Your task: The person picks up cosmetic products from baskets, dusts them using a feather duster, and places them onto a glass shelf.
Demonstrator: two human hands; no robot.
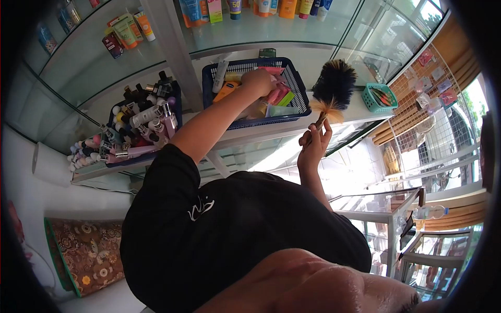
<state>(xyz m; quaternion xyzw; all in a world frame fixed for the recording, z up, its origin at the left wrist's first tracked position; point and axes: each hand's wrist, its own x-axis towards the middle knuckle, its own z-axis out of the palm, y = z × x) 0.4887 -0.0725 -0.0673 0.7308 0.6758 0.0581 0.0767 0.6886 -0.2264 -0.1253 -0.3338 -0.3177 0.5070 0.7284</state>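
My left hand reaches into a dark blue plastic basket on the glass shelf. Its fingers are curled down among pink packets, and what they grip is hidden. An orange-yellow packet and a whitish tube lie in the basket's left part. In my right hand is a feather duster, held by its handle with the dark feathers pointing up. The duster stands just right of the basket, apart from my left hand.
Left of the basket stands another dark basket crammed with bottles. A small turquoise basket sits at the shelf's right end. Sunscreen tubes line the shelf above. A metal post rises between the two larger baskets. Glass cases stand at right.
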